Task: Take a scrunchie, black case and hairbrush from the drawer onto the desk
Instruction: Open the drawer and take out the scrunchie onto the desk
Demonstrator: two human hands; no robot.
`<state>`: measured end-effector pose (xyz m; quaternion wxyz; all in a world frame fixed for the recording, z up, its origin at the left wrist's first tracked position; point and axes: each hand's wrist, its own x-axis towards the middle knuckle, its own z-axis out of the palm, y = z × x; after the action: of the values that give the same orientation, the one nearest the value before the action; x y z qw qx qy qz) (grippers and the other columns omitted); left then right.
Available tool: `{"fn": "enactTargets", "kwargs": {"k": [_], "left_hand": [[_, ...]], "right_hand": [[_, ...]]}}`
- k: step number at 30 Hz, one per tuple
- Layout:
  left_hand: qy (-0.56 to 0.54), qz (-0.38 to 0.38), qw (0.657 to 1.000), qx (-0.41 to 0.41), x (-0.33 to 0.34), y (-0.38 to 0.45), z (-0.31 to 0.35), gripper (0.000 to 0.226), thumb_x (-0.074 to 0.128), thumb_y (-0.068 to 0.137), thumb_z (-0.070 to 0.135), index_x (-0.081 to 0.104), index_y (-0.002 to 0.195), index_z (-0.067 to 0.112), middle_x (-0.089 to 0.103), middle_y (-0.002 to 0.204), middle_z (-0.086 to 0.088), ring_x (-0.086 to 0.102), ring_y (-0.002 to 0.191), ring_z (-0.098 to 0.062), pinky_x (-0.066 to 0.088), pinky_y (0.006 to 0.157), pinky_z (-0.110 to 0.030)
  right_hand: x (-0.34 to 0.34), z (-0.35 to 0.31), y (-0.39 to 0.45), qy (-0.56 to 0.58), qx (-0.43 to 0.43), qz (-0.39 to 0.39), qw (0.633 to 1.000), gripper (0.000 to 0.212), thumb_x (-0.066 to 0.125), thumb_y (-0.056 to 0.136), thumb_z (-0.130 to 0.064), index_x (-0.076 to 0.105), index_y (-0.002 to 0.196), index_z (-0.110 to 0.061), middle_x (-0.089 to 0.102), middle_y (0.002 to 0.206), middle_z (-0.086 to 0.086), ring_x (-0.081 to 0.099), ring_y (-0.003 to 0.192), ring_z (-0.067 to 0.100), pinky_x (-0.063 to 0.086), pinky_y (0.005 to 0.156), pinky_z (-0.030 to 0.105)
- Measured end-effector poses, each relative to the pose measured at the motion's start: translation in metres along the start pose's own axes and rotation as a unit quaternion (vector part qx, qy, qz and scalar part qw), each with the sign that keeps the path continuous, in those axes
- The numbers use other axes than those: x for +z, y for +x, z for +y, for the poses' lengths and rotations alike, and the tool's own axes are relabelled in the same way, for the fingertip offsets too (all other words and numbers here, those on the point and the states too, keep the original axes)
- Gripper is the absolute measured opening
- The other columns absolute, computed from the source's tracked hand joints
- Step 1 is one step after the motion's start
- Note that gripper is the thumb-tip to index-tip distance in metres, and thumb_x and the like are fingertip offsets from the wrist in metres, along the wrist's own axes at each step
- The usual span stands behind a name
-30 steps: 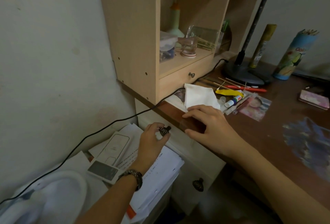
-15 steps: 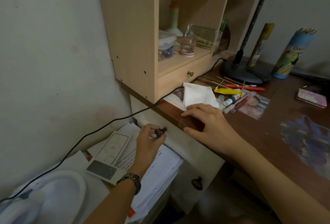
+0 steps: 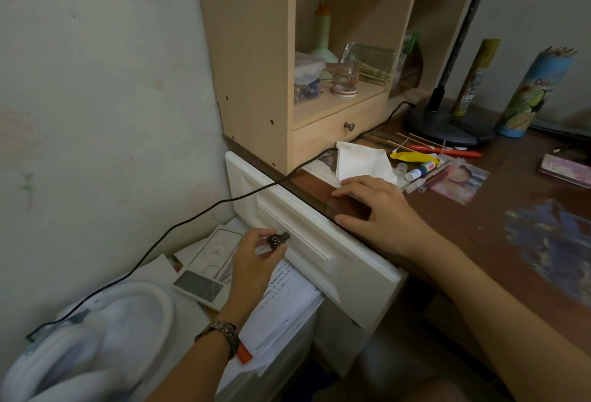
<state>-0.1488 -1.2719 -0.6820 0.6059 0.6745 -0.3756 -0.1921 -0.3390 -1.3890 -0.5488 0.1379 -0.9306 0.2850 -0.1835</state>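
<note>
A white drawer [image 3: 323,241] under the brown desk [image 3: 473,222] stands a little way out from the desk's front edge. My left hand [image 3: 256,260] pinches its dark round knob [image 3: 277,239]. My right hand [image 3: 380,212] lies flat on the desk's front edge, fingers spread, holding nothing. The drawer's inside is hidden under the desk top. No scrunchie, black case or hairbrush shows.
A wooden shelf unit [image 3: 287,59] with its own small drawer stands on the desk's left end. A white cloth [image 3: 364,161], pens, a glue stick, a photo [image 3: 460,177], a lamp base [image 3: 447,123] and a pencil tube [image 3: 531,91] lie on the desk. Papers and boxes [image 3: 281,302] are stacked below the drawer.
The drawer has slid out from under the desk, pulled by my left hand on its knob. My right hand has stayed on the desk edge.
</note>
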Motion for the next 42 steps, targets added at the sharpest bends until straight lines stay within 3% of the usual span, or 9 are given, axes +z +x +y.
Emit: {"fn": "enactTargets", "kwargs": {"k": [7,13,15,18,22,27,31,37,42], "left_hand": [[0.063,-0.002,0.998,0.01,-0.014,-0.01,0.005,0.02,0.068,0.083,0.015,0.059,0.099,0.022,0.059,0.1,0.01,0.056,0.096,-0.002,0.053,0.083,-0.029],[0.126,0.01,0.99,0.062,-0.029,-0.009,0.029,0.026,0.062,0.086,0.03,0.054,0.111,0.023,0.054,0.11,0.005,0.05,0.101,-0.009,0.037,0.078,-0.013],[0.128,0.006,0.987,0.102,-0.033,-0.006,0.043,0.025,0.06,0.087,0.031,0.053,0.111,0.026,0.054,0.112,0.004,0.049,0.105,-0.009,0.039,0.082,-0.017],[0.141,-0.028,0.979,0.146,-0.033,0.0,0.062,0.024,0.059,0.088,0.033,0.052,0.11,0.028,0.053,0.114,0.004,0.048,0.106,-0.009,0.038,0.083,-0.014],[0.185,-0.08,0.963,0.179,-0.029,0.004,0.072,0.032,0.053,0.085,0.04,0.057,0.112,0.024,0.052,0.122,0.007,0.042,0.115,-0.004,0.029,0.088,-0.009],[0.19,-0.119,0.962,0.159,-0.027,0.006,0.067,0.029,0.054,0.091,0.035,0.059,0.115,0.021,0.05,0.135,0.003,0.036,0.129,-0.009,0.032,0.106,-0.031],[0.2,-0.121,0.958,0.167,-0.027,0.005,0.073,0.024,0.055,0.091,0.031,0.059,0.112,0.018,0.054,0.123,0.004,0.037,0.117,-0.003,0.031,0.094,-0.023],[0.161,-0.127,0.968,0.143,-0.028,0.0,0.074,0.021,0.055,0.091,0.029,0.058,0.109,0.019,0.052,0.119,0.005,0.04,0.116,-0.006,0.03,0.083,-0.009],[0.133,-0.116,0.975,0.136,-0.034,-0.006,0.068,0.02,0.057,0.09,0.026,0.058,0.108,0.018,0.053,0.117,0.003,0.044,0.114,-0.008,0.032,0.085,-0.01]], "right_hand": [[-0.001,-0.001,0.0,0.007,0.0,-0.009,1.0,0.038,0.06,0.086,-0.041,0.053,0.122,-0.034,0.05,0.133,-0.006,0.04,0.121,0.013,0.035,0.103,0.038],[-0.005,-0.007,-0.004,-0.01,-0.013,0.04,0.999,0.04,0.057,0.083,-0.052,0.057,0.118,-0.031,0.055,0.13,-0.007,0.039,0.126,0.013,0.024,0.105,0.034],[-0.01,-0.018,-0.01,0.024,-0.028,0.118,0.992,0.035,0.058,0.084,-0.049,0.062,0.111,-0.027,0.062,0.115,-0.007,0.049,0.113,0.01,0.037,0.099,0.032],[-0.012,-0.042,-0.029,0.099,-0.055,0.175,0.978,0.022,0.063,0.084,-0.032,0.066,0.102,-0.02,0.065,0.095,-0.008,0.057,0.091,0.004,0.045,0.079,0.014],[0.003,-0.061,-0.056,0.128,-0.033,0.08,0.988,0.018,0.066,0.082,-0.025,0.066,0.1,-0.021,0.064,0.091,-0.01,0.062,0.084,0.005,0.052,0.076,0.016],[0.023,-0.057,-0.067,0.104,0.047,-0.006,0.993,0.032,0.068,0.083,-0.024,0.062,0.114,-0.022,0.06,0.105,-0.011,0.054,0.086,-0.004,0.045,0.074,0.007],[0.026,-0.058,-0.068,0.123,0.092,-0.003,0.988,0.033,0.067,0.084,-0.021,0.061,0.117,-0.025,0.053,0.099,-0.016,0.049,0.077,-0.01,0.039,0.064,0.004],[0.03,-0.057,-0.073,0.175,0.125,0.005,0.977,0.032,0.069,0.083,-0.023,0.064,0.114,-0.029,0.062,0.1,-0.012,0.057,0.084,0.0,0.045,0.064,0.012],[0.036,-0.064,-0.076,0.198,0.14,0.005,0.97,0.031,0.071,0.081,-0.022,0.065,0.111,-0.031,0.059,0.091,-0.018,0.057,0.081,0.002,0.045,0.065,0.014]]}}
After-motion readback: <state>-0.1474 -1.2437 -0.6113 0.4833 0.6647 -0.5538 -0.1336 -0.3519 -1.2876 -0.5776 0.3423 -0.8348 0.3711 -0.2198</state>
